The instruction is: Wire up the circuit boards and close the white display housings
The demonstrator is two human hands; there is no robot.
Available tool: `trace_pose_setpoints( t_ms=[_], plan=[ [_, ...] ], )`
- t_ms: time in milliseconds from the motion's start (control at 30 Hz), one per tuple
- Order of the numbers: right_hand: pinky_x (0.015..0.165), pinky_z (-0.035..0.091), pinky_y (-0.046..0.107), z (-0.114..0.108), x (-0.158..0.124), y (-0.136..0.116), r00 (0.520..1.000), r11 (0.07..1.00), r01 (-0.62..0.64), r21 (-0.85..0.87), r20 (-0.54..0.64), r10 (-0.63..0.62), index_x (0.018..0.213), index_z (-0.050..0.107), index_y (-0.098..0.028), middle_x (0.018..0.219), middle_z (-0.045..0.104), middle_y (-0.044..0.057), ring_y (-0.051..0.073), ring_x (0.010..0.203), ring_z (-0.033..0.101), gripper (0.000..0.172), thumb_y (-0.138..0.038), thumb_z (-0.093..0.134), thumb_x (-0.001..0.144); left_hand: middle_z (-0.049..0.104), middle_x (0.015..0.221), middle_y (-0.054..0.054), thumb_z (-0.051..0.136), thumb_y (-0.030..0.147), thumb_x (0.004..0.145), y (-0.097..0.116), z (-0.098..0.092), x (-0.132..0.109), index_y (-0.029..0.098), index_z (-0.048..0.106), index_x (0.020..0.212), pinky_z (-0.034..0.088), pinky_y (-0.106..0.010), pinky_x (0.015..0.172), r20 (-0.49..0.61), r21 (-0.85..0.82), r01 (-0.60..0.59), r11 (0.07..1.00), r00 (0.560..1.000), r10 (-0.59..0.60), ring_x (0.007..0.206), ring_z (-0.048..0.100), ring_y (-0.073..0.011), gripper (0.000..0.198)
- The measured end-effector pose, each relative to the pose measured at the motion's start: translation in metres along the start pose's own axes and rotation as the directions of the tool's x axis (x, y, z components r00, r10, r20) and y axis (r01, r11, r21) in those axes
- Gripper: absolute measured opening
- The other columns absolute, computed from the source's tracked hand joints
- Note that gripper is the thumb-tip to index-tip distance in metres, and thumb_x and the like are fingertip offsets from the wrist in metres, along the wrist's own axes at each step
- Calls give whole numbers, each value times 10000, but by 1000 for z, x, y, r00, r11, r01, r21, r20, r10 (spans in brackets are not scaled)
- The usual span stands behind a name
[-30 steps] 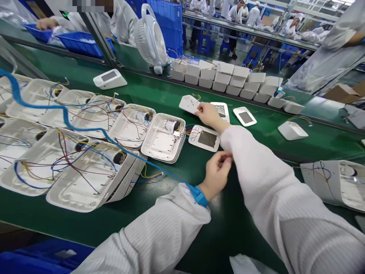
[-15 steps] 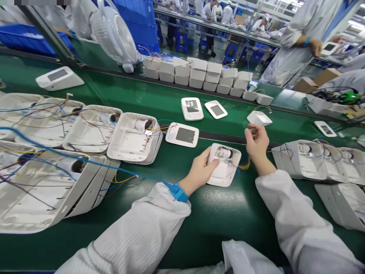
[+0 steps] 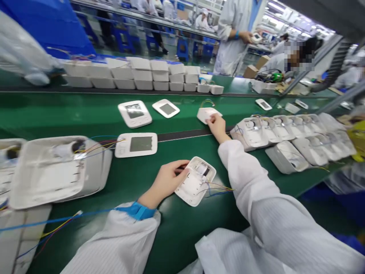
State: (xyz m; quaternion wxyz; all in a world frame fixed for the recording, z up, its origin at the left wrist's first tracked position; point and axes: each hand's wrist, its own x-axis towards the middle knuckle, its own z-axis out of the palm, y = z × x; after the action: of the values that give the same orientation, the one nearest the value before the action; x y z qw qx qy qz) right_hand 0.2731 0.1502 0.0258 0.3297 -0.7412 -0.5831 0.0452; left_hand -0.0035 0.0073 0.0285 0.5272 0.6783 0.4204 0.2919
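Observation:
My left hand [image 3: 170, 177] grips the upper left edge of an open white plastic housing [image 3: 186, 192], thumb inside the rim. A small pump motor [image 3: 202, 170] sits in it, and thin coloured wires [image 3: 218, 188] trail from its right side. Farther out, my right hand [image 3: 217, 127] has its fingers closed on the right edge of another white housing [image 3: 203, 113], which rests on the green bench with wires behind it. Left of my hands lies a white monitor panel [image 3: 137, 145] with a grey display, wired to a larger open housing [image 3: 57, 167].
Rows of open housings [image 3: 253, 133] stand at the right. Behind the belt runs a stacked row of white housings [image 3: 142, 74]. Two panels, one a white display panel [image 3: 166, 109], lie mid-bench. A blue cord [image 3: 97, 212] leads from my left wristband. Other people work across the aisle.
My right hand has reached forward onto the far white housing. The housing in my left hand is turned and tilted, its wires now stretching right. The view has swung right.

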Motion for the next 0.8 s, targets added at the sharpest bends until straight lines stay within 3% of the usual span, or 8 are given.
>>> trace_pose_setpoints(
  t_ms=[167,267,333,500,600,700,800],
  plan=[
    [843,500,270,-17,-62,-5,984,984,174,40,41,-176,1007,639,-211,920,694,20,154,842,631,197,-367,649,887,733,1166,-132,619,448,818,-4,-2,1,140,688,1198,626,-372,783,4,93,14,996,1000,-14,899,731,-261,494],
    [804,518,300,-47,-109,-2,940,940,338,31,24,-339,935,629,-242,901,677,37,173,832,634,179,-398,542,943,730,1179,-124,602,448,814,-4,-3,0,152,681,1213,628,-372,782,1,150,1,989,1000,-1,899,730,-261,503],
    [766,534,318,-74,-140,8,924,925,381,-12,-13,-381,891,626,-269,851,677,36,186,808,643,206,-434,517,951,741,1155,-113,599,447,807,-4,-3,-1,161,683,1209,628,-369,774,-9,183,8,983,1000,-6,879,732,-258,501],
    [602,530,417,-156,-207,51,940,949,286,-135,-154,-305,767,610,-324,737,688,46,258,671,653,158,-418,547,877,760,1100,-103,588,463,799,-3,-3,-2,166,692,1188,622,-340,731,-27,251,4,968,1000,3,846,735,-255,501],
    [608,522,438,-209,-235,70,938,955,163,-247,-260,-227,728,604,-326,752,700,69,281,679,666,134,-416,636,822,755,1117,-99,580,463,800,-2,-3,-1,174,694,1183,614,-318,724,-42,299,7,954,999,6,866,736,-256,492],
    [642,519,416,-255,-250,75,927,914,-73,-399,-366,-86,745,613,-308,696,670,63,269,678,663,249,-549,653,794,768,1069,-84,578,458,800,-1,-2,-1,191,698,1179,608,-307,701,-50,339,16,941,999,2,832,738,-253,479],
    [643,513,392,-281,-247,75,884,883,-243,-402,-467,30,819,622,-291,677,657,38,248,638,649,323,-613,629,798,783,999,-59,579,442,792,0,-2,-1,222,713,1147,603,-300,663,-64,375,11,927,998,14,789,737,-251,439]
  ],
)
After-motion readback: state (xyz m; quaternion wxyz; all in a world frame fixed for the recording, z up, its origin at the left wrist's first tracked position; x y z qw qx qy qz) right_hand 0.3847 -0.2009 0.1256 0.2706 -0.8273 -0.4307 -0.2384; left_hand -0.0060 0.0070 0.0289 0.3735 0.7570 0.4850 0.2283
